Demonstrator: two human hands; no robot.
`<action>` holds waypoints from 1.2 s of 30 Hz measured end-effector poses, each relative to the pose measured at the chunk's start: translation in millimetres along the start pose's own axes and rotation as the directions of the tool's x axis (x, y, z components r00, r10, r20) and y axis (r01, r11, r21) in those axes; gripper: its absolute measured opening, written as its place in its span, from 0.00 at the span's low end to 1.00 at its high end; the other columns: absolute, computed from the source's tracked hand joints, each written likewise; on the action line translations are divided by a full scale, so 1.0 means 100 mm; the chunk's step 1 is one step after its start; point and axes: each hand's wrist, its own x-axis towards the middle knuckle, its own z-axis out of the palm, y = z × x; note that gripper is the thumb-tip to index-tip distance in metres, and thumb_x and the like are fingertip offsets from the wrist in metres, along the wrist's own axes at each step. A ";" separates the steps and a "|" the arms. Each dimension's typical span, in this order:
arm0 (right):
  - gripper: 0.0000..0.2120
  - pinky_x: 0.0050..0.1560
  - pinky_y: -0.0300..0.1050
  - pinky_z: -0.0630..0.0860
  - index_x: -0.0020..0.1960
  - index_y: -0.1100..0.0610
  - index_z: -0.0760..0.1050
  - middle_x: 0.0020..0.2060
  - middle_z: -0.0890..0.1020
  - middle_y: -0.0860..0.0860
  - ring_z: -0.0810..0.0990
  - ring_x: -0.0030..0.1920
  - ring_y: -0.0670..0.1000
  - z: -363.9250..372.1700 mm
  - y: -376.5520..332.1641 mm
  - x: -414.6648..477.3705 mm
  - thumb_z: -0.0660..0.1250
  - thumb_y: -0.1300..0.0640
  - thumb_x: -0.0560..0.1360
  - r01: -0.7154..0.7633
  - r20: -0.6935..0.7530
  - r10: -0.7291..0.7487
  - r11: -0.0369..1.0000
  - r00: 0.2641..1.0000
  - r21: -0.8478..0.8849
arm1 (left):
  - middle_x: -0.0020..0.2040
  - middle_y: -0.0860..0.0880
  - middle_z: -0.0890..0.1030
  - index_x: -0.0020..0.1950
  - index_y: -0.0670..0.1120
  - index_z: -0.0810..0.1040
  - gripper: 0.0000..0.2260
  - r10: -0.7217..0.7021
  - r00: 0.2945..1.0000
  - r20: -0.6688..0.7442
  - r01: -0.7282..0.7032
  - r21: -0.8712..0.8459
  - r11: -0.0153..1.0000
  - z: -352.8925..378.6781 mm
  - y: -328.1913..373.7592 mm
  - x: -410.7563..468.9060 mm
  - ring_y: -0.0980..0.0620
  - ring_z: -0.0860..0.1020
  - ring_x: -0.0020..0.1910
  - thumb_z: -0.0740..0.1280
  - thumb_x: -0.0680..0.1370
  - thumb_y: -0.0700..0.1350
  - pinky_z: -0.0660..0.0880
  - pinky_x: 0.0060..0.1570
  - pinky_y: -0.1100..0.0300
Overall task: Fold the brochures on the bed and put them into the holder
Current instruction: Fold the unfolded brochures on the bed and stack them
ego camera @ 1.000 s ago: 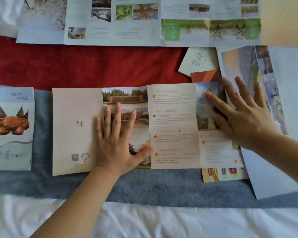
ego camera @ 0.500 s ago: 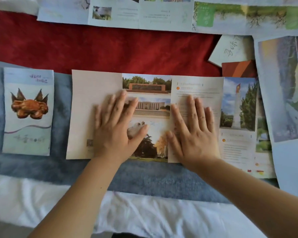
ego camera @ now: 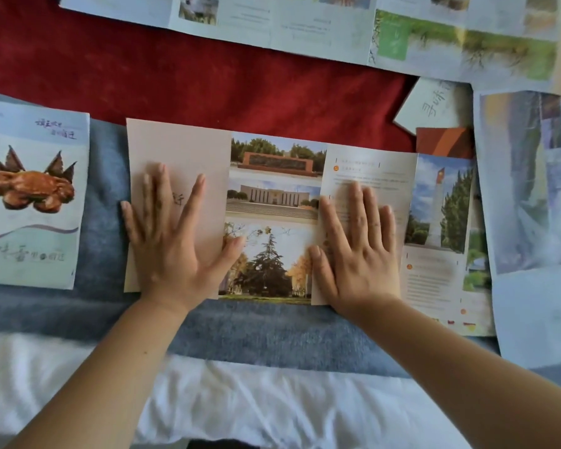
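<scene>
At the far left a folded brochure with a crab on its cover is laid flat on a grey-blue blanket; just beside it, on the same blanket, a four-panel brochure is spread open with its long side across the bed. Its blank beige panel is pressed down by the left hand, which is held flat with the fingers fanned wide; the little fingertip is carried past the paper's left edge, and the thumb is stretched onto the photo panel. The text panel is held down by the right hand, palm flat, fingers straight and close together, thumb laid along the fold; nothing is pinched by either hand. The last panel, with a monument photo, is left uncovered; a blurred sheet, possibly another leaflet, is seen under its right end. Behind, a red blanket is crossed by a long unfolded leaflet; to the right a small card with brush lettering and an orange booklet are partly overlapped, and a large pale sheet is spread at the edge. A white sheet is seen nearest the camera.
</scene>
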 end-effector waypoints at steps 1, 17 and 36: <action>0.34 0.81 0.65 0.46 0.85 0.50 0.45 0.84 0.43 0.60 0.42 0.84 0.61 0.00 0.00 0.00 0.46 0.38 0.84 0.002 -0.004 -0.002 1.000 1.000 0.000 | 0.84 0.41 0.46 0.84 0.57 0.52 0.43 -0.001 1.000 0.009 0.001 -0.017 1.000 -0.01 0.01 0.00 0.41 0.43 0.83 0.55 0.74 0.76 0.42 0.78 0.33; 0.35 0.77 0.73 0.36 0.85 0.47 0.43 0.84 0.39 0.52 0.37 0.83 0.58 -0.15 -0.24 0.27 0.46 0.34 0.83 -0.114 0.028 0.114 0.993 0.993 -0.005 | 0.85 0.44 0.47 0.84 0.58 0.52 0.47 -0.092 0.994 0.060 0.083 0.147 0.986 -0.10 0.19 0.18 0.41 0.48 0.83 0.51 0.71 0.81 0.51 0.75 0.38; 0.35 0.82 0.63 0.40 0.85 0.50 0.44 0.85 0.44 0.48 0.35 0.83 0.57 -0.18 -0.16 0.30 0.44 0.34 0.84 -0.077 0.032 0.074 0.990 0.997 0.116 | 0.84 0.54 0.51 0.80 0.64 0.50 0.36 -0.048 0.959 0.279 0.198 -0.540 0.818 -0.41 0.86 0.33 0.59 0.46 0.83 0.58 0.74 0.66 0.44 0.79 0.37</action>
